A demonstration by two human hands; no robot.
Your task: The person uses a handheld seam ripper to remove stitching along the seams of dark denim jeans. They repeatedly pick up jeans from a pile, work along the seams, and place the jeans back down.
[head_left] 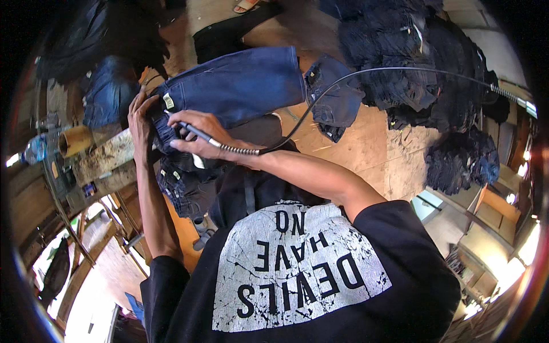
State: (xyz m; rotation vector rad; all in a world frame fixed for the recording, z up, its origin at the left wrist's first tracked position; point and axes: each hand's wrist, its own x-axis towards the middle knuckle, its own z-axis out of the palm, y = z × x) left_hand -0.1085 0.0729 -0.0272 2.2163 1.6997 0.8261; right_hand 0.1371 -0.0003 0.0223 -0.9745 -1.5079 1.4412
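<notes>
A pair of dark blue denim pants (pixel 240 83) lies across my front, its gathered waistband toward the left and a small pale label (pixel 168 101) near it. My left hand (pixel 141 117) grips the waistband end, its fingers bent over the edge. Held in my right hand (pixel 200 130) is a slim black pen-shaped hand tool (pixel 195 132) with a coiled metal spring at its back end. Its tip points at the waistband, just below the label; whether it touches the cloth I cannot tell. A flexible black cable (pixel 349 75) arcs from the tool to the far right.
Folded denim (pixel 334 94) lies right of the pants, on a brown wooden surface (pixel 366 148). Tall stacks of dark garments (pixel 389 63) stand beyond, with another pile (pixel 463 160) at right. More denim (pixel 111 91), a cardboard-coloured cylinder (pixel 75 141) and a clear bottle (pixel 35 150) are at left.
</notes>
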